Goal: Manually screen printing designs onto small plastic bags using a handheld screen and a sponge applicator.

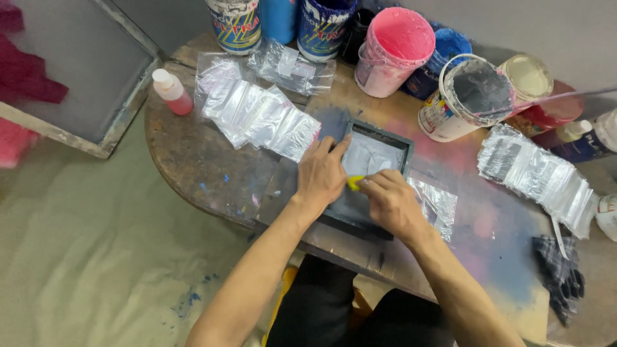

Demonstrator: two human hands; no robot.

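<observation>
We press our left hand (pixel 321 175) flat on the small dark screen frame (pixel 379 138), steadying it. Our right hand (pixel 390 200), at 4 o'clock, pinches a yellow squeegee (pixel 354 182) against the mesh

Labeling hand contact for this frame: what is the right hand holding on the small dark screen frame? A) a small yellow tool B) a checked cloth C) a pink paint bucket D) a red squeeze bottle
A: the right hand pinches a small yellow tool over the mesh of the small dark screen frame, while the left hand presses flat on the frame's left edge.
</observation>
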